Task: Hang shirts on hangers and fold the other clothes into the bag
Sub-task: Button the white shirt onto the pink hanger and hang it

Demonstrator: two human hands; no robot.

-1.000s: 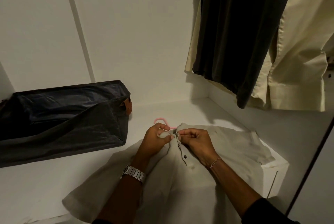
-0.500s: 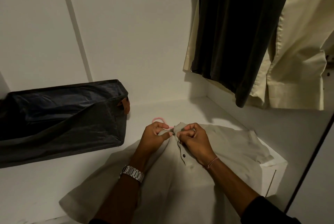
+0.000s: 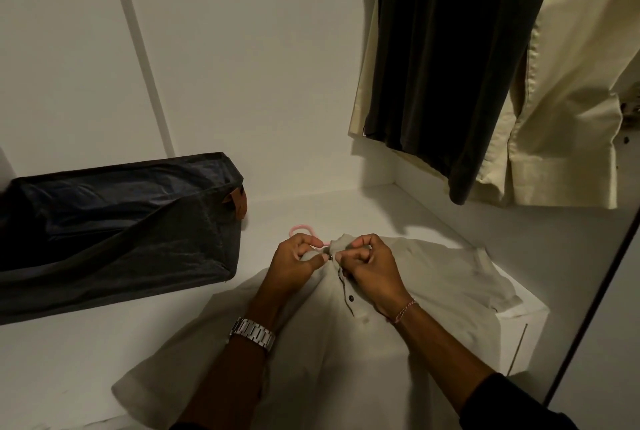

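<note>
Shirt (image 3: 398, 294) laid flat at the shelf's (image 3: 86, 360) right front corner, collar toward the back wall, placket running front to back. Left hand (image 3: 294, 265) and right hand (image 3: 372, 268) both curled, pinching the collar edges at the top button, equally near. Pink hanger hook (image 3: 300, 229) poking out just beyond the collar. Bag (image 3: 114, 232) well apart, along the left edge.
</note>
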